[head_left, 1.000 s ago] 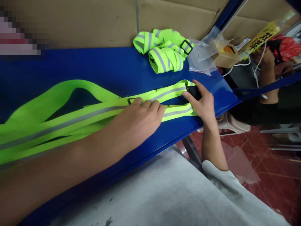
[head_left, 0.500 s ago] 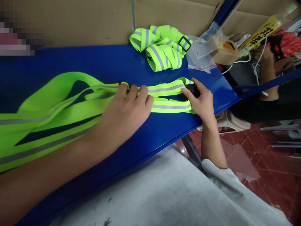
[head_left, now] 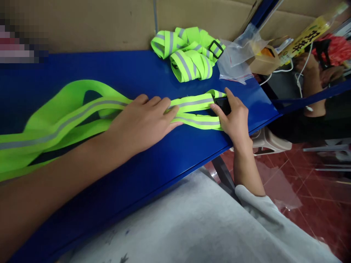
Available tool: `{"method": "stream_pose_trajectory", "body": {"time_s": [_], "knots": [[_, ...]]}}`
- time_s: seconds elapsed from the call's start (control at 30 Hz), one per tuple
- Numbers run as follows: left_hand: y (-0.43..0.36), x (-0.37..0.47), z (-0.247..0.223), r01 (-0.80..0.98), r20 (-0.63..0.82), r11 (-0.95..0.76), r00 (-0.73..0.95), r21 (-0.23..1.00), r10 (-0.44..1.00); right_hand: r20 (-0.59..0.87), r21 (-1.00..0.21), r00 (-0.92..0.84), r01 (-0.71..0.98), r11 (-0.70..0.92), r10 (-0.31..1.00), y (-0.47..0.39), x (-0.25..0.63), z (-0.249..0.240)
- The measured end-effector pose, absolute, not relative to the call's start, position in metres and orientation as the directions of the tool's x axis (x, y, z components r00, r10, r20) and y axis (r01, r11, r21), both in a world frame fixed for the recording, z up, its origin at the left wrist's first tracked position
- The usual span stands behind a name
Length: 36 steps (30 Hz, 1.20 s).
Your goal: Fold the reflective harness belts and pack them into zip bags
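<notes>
Neon yellow-green reflective straps [head_left: 196,103] with grey stripes run along the blue table, forming a wide loop at the left. My left hand [head_left: 146,118] is closed over the middle of the straps, its fingertips curled around them. At the straps' right end, my right hand [head_left: 233,113] grips them between thumb and fingers. A black piece, perhaps a buckle [head_left: 221,105], shows partly inside that grip. Farther back lies a rolled bundle of the same reflective strap [head_left: 189,58], with a black square buckle [head_left: 216,49] at its right side.
Clear plastic bags [head_left: 237,62] and a small cardboard box [head_left: 264,60] sit at the table's right end. A cardboard wall [head_left: 95,25] stands behind the blue table [head_left: 164,157]. Another person's arm [head_left: 314,87] and a plastic stool [head_left: 271,142] are beyond the right edge.
My left hand has shifted slightly left and drawn the lower strap in with the upper one, so the straps lie closer together. My right hand has stayed nearly in place.
</notes>
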<state>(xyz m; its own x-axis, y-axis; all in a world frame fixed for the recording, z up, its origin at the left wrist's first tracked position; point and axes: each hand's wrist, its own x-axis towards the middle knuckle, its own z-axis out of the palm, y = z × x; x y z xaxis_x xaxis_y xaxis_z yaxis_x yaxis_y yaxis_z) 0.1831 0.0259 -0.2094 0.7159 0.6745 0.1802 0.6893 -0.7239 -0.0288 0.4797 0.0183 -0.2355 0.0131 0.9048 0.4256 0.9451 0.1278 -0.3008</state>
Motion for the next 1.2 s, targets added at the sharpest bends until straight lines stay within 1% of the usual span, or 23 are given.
{"method": "stream_pose_trajectory", "body": {"time_s": [0.07,0.13,0.2,0.27,0.4,0.6,0.7,0.77,0.87,0.93,1.0,1.1,1.17,1.2], "knots": [[0.03,0.183,-0.221,0.71,0.238,-0.703,0.678,0.033,0.696,0.425,-0.251,0.004,0.961,0.114,0.905,0.019,0.482,-0.237],[0.034,0.181,-0.229,0.71,0.276,-0.698,0.656,0.09,0.703,0.414,-0.228,-0.004,0.968,0.108,0.91,0.02,0.483,-0.238],[0.037,0.179,-0.231,0.7,0.267,-0.705,0.662,0.115,0.7,0.387,-0.226,-0.012,0.968,0.107,0.922,0.02,0.483,-0.238],[0.037,0.178,-0.226,0.708,0.237,-0.699,0.665,0.102,0.708,0.37,-0.234,-0.024,0.965,0.118,0.929,0.02,0.483,-0.237],[0.035,0.178,-0.208,0.746,0.18,-0.665,0.65,0.037,0.738,0.377,-0.239,-0.061,0.958,0.161,0.924,0.019,0.483,-0.235],[0.041,0.167,-0.189,0.71,0.127,-0.702,0.702,-0.056,0.701,0.374,-0.203,-0.143,0.952,0.231,0.917,0.016,0.485,-0.232],[0.044,0.161,-0.186,0.736,0.062,-0.674,0.677,-0.065,0.733,0.371,-0.22,-0.162,0.941,0.256,0.915,0.015,0.484,-0.23],[0.045,0.158,-0.188,0.748,0.047,-0.661,0.663,-0.058,0.747,0.374,-0.245,-0.153,0.935,0.256,0.915,0.014,0.483,-0.229],[0.045,0.155,-0.197,0.74,0.092,-0.669,0.672,-0.06,0.735,0.395,-0.305,-0.116,0.919,0.25,0.911,0.014,0.483,-0.229],[0.045,0.153,-0.204,0.727,0.136,-0.683,0.685,-0.068,0.716,0.411,-0.379,-0.059,0.897,0.229,0.91,0.015,0.485,-0.231],[0.046,0.152,-0.209,0.718,0.151,-0.693,0.694,-0.064,0.704,0.402,-0.498,0.029,0.845,0.192,0.915,0.02,0.489,-0.233],[0.046,0.151,-0.213,0.717,0.105,-0.696,0.695,-0.025,0.712,0.338,-0.71,0.124,0.684,0.166,0.933,0.03,0.496,-0.237],[0.045,0.15,-0.214,0.718,0.077,-0.696,0.695,-0.025,0.715,0.302,-0.789,0.148,0.593,0.16,0.942,0.036,0.499,-0.238],[0.044,0.15,-0.214,0.718,0.081,-0.695,0.695,-0.035,0.714,0.295,-0.798,0.157,0.583,0.152,0.942,0.038,0.5,-0.238]]}}
